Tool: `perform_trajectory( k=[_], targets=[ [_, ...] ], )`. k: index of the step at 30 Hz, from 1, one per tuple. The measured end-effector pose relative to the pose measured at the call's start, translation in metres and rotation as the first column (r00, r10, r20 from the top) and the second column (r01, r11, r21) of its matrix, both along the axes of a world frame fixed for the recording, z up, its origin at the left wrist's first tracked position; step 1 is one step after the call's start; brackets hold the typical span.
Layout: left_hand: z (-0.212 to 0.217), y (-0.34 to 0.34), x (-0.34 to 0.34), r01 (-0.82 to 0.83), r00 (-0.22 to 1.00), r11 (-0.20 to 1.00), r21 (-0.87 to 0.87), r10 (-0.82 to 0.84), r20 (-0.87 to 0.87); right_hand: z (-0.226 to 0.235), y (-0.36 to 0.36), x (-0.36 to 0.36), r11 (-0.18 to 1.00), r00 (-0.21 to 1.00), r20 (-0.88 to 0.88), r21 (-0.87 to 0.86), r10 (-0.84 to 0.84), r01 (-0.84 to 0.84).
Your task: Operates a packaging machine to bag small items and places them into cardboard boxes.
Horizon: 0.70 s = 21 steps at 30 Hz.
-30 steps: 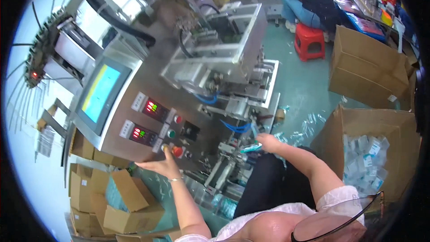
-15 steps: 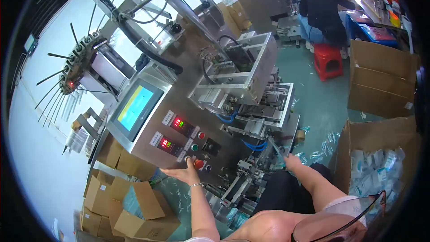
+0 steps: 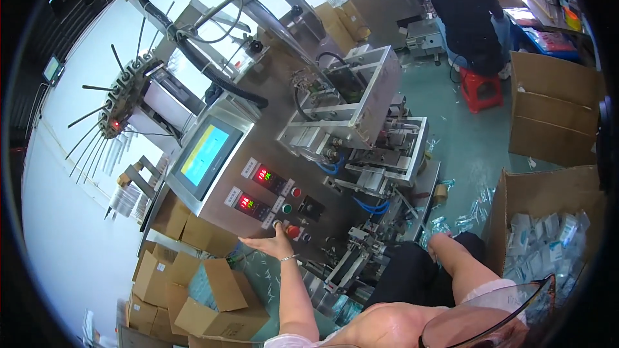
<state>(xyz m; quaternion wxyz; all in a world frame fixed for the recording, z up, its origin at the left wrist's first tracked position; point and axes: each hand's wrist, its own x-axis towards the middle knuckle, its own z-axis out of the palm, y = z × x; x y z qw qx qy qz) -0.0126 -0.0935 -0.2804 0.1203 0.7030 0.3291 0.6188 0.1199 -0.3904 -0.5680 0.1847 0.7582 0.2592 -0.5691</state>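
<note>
My left hand (image 3: 277, 243) is at the steel control panel (image 3: 222, 216) of a machine. Its thumb presses on a small button beside a red mushroom-shaped knob (image 3: 293, 232), while the fingers stretch out to the left past the panel's lower edge. My right hand (image 3: 440, 243) is lowered beside my knee in black trousers (image 3: 403, 277), its fingers curled; whatever they hold, if anything, is hidden. Between the hands sits the machine's lower metal mechanism (image 3: 354, 251). Above the buttons are two lit red-and-green displays (image 3: 264, 175) and a touch screen (image 3: 205, 154).
An open carton (image 3: 548, 187) of clear packets stands at my right, another carton (image 3: 558, 106) behind it. Open cartons (image 3: 222, 319) lie lower left. Plastic scraps litter the green floor (image 3: 451, 148). A person (image 3: 467, 22) sits on a red stool (image 3: 480, 93) farther off.
My right hand has dropped back toward my knee; the flat grey strip-like thing that reached from it toward the mechanism no longer shows in it. My left thumb stays at the button. The view has shifted slightly.
</note>
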Motion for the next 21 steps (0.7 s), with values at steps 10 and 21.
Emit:
perform_trajectory(
  k=[10,21],
  targets=[
    [-0.003,0.013,0.008,-0.017,0.999,0.996,0.084,0.021,-0.045,0.007,-0.003,0.017,0.992,0.858,0.509,-0.062,-0.064,0.110],
    [-0.014,0.024,0.012,-0.118,0.983,0.989,0.095,0.130,-0.133,0.029,0.036,0.075,0.460,0.576,0.245,0.848,-0.780,0.262]
  ],
)
